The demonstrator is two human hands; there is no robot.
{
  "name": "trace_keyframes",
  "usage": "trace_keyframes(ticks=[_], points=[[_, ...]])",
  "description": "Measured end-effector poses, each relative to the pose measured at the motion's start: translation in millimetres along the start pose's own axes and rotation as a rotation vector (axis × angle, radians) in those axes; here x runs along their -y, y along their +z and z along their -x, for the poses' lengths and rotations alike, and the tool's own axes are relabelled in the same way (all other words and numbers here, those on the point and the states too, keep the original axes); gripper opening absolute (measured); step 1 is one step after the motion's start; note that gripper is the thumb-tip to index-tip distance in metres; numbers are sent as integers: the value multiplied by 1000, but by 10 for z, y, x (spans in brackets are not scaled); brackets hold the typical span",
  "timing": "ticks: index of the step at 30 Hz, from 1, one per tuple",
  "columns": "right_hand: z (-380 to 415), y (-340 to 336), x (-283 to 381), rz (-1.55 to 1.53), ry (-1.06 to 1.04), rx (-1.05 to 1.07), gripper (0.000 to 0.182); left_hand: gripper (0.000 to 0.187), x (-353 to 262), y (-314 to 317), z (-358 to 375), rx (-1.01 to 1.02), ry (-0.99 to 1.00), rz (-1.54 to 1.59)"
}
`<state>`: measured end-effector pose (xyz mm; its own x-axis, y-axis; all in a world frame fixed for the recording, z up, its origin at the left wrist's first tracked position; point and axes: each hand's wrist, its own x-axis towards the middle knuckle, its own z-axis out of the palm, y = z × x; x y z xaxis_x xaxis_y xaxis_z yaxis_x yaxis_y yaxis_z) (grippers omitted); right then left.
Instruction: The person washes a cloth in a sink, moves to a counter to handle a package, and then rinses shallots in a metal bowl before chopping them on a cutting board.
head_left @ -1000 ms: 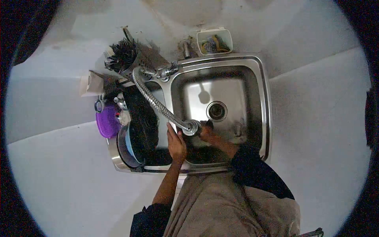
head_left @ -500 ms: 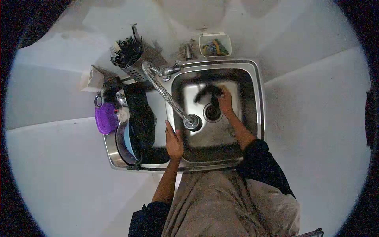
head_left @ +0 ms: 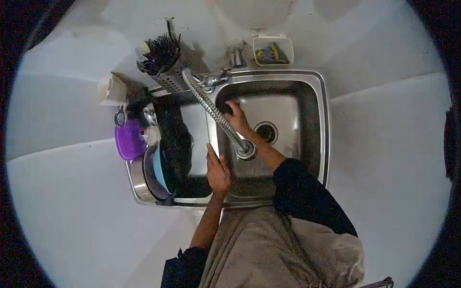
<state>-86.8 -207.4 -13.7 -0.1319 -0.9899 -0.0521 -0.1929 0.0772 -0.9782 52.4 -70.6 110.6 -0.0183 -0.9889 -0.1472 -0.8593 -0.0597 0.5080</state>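
My left hand [head_left: 219, 174] rests on the sink divider [head_left: 212, 137], its fingers stretched out and nothing in it. Inside the right basin [head_left: 283, 108], my right hand [head_left: 237, 119] reaches to the upper left corner. Its fingers curl at a dark patch by the basin wall, and what they hold blends into the shadow. The spray head [head_left: 246, 150] of the coiled metal hose [head_left: 211, 108] hangs between my two hands, over my right wrist's near side. The drain [head_left: 265, 133] lies to the right of my right hand.
On the left stand a purple container [head_left: 129, 140], a metal pan [head_left: 140, 180] and a blue bowl [head_left: 160, 168]. Dark cloth-like material [head_left: 175, 139] lies in the left basin. A cutlery holder [head_left: 172, 80] is behind the faucet [head_left: 216, 79]. A sponge box [head_left: 272, 50] sits at the back.
My right hand has moved left, from beside the drain to the basin's upper left corner; the dark item it held no longer shows clearly. My left hand stays on the divider. The view has shifted slightly.
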Motion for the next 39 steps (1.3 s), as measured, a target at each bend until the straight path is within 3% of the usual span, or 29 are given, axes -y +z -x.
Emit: trace_keyframes(ticks=[2,3,7,10,14,18,22,25,30,34,39], points=[[206,107,-271,-2,-44,49,60,56,30,10,9,-9,19,17],[388,-28,-114,32,51,190,60,57,44,16,7,-14,47,11],[1332,258,-38,-120,87,63,43,59,84,72,12,-95,112,3],[2054,443,-648,70,-36,287,40,58,114,81,26,-92,116,-3],[2210,92,-513,144,53,727,33,57,56,16,33,-84,79,-24],[2363,-316,-540,312,26,629,25,57,81,40,25,-58,25,-18],[2435,-1109,-557,543,334,748,25,57,96,41,36,-96,73,-32],[2521,-1499,-907,648,347,846,32,57,102,11,36,-56,45,1],[2433,-1773,-26,572,305,593,36,57,98,-25,24,-43,39,22],[2324,-1768,-388,648,254,338,37,57,85,-12,19,-62,40,-17],[1574,-1879,-946,788,137,118,39,57,20,-19,15,-14,-27,12]])
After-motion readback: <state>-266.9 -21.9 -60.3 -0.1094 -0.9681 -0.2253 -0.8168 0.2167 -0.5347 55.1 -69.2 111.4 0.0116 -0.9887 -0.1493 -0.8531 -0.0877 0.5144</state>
